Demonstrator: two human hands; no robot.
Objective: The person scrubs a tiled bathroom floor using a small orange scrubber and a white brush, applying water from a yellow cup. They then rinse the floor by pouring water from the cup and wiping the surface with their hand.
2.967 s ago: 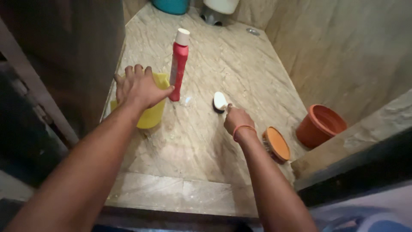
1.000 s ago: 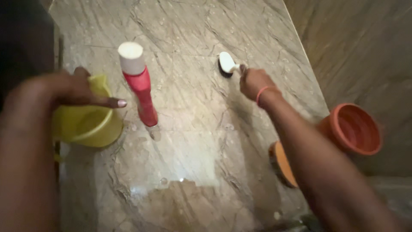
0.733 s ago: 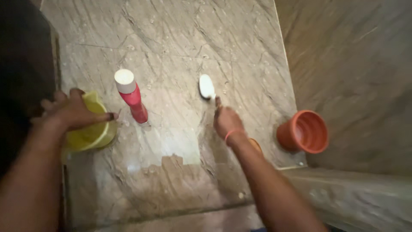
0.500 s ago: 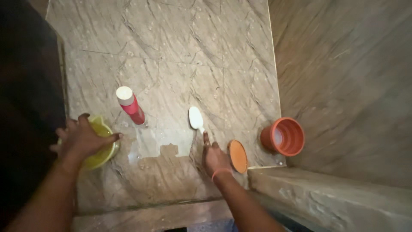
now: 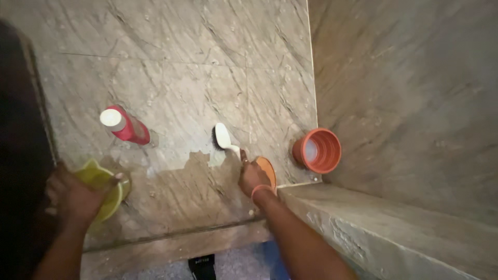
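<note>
My right hand (image 5: 252, 177) grips the handle of a white scrub brush (image 5: 222, 138) whose dark bristles rest on the marble floor (image 5: 207, 67). An orange bangle is on that wrist. My left hand (image 5: 72, 194) lies over the rim of a yellow mug (image 5: 104, 185) at the lower left and holds it. A red bottle with a white cap (image 5: 124, 126) stands on the floor just above the mug, apart from both hands.
An orange round brush (image 5: 267, 170) lies beside my right hand. An orange bucket-shaped pot (image 5: 317, 150) sits in the corner against the stone wall (image 5: 404, 88). A raised stone ledge (image 5: 384, 228) runs along the lower right. A dark door edge borders the left.
The view has pulled back and up. My right hand has drawn the white brush toward me across the floor. My left hand stays on the yellow mug.
</note>
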